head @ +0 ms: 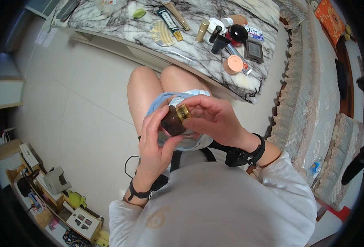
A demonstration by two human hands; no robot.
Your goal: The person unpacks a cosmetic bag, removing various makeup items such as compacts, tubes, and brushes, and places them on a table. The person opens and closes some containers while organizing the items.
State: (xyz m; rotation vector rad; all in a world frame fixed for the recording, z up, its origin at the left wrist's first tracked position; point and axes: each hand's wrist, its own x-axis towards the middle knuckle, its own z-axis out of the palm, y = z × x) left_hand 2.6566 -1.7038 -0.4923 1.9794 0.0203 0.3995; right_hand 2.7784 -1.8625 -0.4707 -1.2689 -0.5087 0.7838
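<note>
Above my lap, my left hand (154,136) grips the dark brown body of a small glass bottle (173,121) between thumb and fingers. The fingers and thumb of my right hand (214,119) close on its gold cap (183,112), which sits on the bottle's neck. The bottle is tilted, its cap end up and to the right. Beneath both hands, a clear bag with a light blue rim (157,103) rests on my thighs. My hands hide much of the bag and what it may contain.
Ahead stands a marble-patterned table (197,64). On it lie a comb (162,34), a gold-capped tube (169,23), a gold lipstick-like tube (202,31), a peach jar (233,64), a black-lidded red jar (238,34) and a dark compact (253,51). A quilted bed (308,92) is at right.
</note>
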